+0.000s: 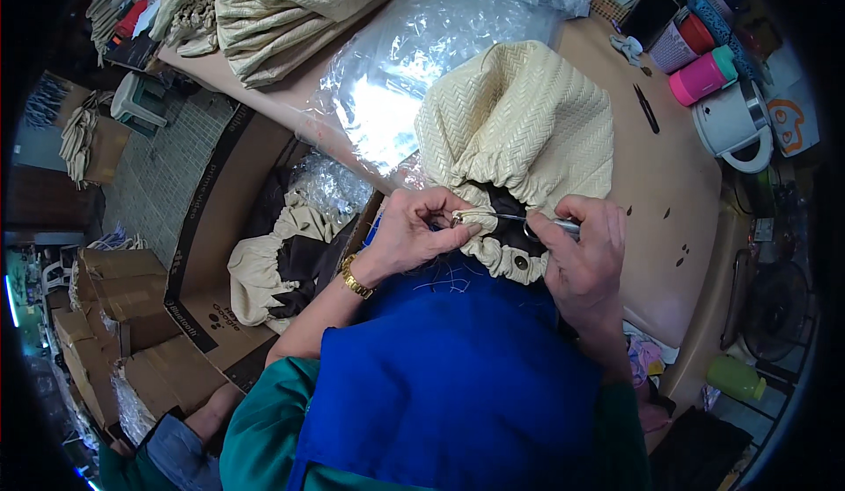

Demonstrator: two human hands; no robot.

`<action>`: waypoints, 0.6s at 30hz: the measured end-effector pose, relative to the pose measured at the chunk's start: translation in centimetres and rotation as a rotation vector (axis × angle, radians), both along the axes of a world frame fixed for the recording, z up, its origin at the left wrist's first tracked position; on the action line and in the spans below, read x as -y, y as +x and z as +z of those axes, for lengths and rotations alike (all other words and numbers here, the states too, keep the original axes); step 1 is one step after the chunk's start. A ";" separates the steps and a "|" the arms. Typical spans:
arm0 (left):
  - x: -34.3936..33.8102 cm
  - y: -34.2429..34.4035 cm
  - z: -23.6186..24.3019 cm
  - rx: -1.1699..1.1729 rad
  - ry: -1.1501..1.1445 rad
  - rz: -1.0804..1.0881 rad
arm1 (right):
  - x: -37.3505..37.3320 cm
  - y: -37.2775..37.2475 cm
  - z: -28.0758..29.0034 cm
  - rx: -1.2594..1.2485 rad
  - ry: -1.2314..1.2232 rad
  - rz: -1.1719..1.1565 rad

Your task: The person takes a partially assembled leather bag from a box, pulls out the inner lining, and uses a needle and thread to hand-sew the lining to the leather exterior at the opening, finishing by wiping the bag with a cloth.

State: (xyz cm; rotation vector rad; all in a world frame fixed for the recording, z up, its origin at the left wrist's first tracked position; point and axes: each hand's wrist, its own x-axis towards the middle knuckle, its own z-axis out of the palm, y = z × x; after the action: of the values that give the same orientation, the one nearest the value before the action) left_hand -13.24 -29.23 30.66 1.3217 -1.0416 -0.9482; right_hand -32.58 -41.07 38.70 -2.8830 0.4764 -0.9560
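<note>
A cream bag (537, 112) with a woven pattern and a gathered mouth lies at the table's near edge, in front of my blue apron. Its dark lining (506, 205) shows in the opening, and a dark round snap (521, 263) sits on its rim. My left hand (409, 231) pinches the gathered rim between thumb and fingers. Small metal scissors (503, 217) are gripped in my right hand (588, 258), their thin tip pointing left at the rim beside my left fingertips. Part of their handles is hidden by my fingers.
Clear plastic sheeting (370, 86) and stacked cream bags (282, 15) lie farther back. A cardboard box (207, 227) at left holds another cream bag (264, 271). At right are a black pen (646, 109), white mug (731, 125) and pink bottle (700, 77). Another person's arm (211, 416) shows at lower left.
</note>
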 end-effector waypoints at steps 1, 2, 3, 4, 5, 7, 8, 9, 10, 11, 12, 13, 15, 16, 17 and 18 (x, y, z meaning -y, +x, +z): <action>0.0 0.2 0.1 0.017 0.011 -0.008 | 0.1 0.1 0.5 -0.017 0.030 0.024; -0.1 0.3 0.1 0.034 0.023 -0.015 | 0.2 0.2 0.7 -0.034 0.060 0.048; -0.1 0.3 -0.2 -0.013 0.019 -0.017 | 0.6 0.3 0.6 -0.015 0.119 0.080; -0.1 0.3 -0.6 -0.062 0.013 -0.022 | 1.1 0.3 0.4 0.002 0.177 0.110; -0.1 0.3 -0.8 -0.111 0.007 -0.027 | 1.6 0.3 0.2 0.019 0.234 0.139; -0.1 0.3 -0.6 -0.125 0.003 -0.038 | 2.6 0.4 -0.1 -0.039 0.262 0.169; -0.1 0.3 -0.5 -0.130 0.001 -0.044 | 2.8 0.4 -0.3 -0.067 0.277 0.184; -0.1 0.3 -0.6 -0.123 0.013 -0.044 | 2.8 0.5 -0.5 -0.066 0.304 0.180; -0.2 0.4 -0.7 -0.114 0.026 -0.045 | 2.8 0.5 -0.8 -0.065 0.331 0.176; -0.2 0.4 -0.8 -0.106 0.038 -0.045 | 2.8 0.5 -1.1 -0.063 0.358 0.173; -0.1 0.3 -0.8 -0.128 0.032 -0.039 | 2.7 0.6 -1.3 -0.018 0.508 0.169; -0.1 0.3 -0.7 -0.149 0.028 -0.032 | 2.4 0.7 -1.6 0.027 0.659 0.165; -0.2 0.4 -0.7 -0.171 0.032 -0.041 | 2.1 0.6 -1.6 0.106 0.892 0.162; -0.3 0.6 -0.8 -0.173 0.041 -0.054 | 2.0 0.4 -1.3 0.138 0.975 0.165; -0.4 0.7 -0.9 -0.175 0.050 -0.068 | 2.0 0.2 -1.2 0.171 1.056 0.167; -0.4 0.7 -0.9 -0.181 0.056 -0.067 | 2.2 0.2 -1.2 0.142 0.880 0.168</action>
State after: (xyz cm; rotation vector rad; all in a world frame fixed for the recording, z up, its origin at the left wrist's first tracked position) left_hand -12.50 -28.86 29.80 1.2275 -0.9311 -1.1327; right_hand -32.40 -43.30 37.46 -2.0128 0.4738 -0.6762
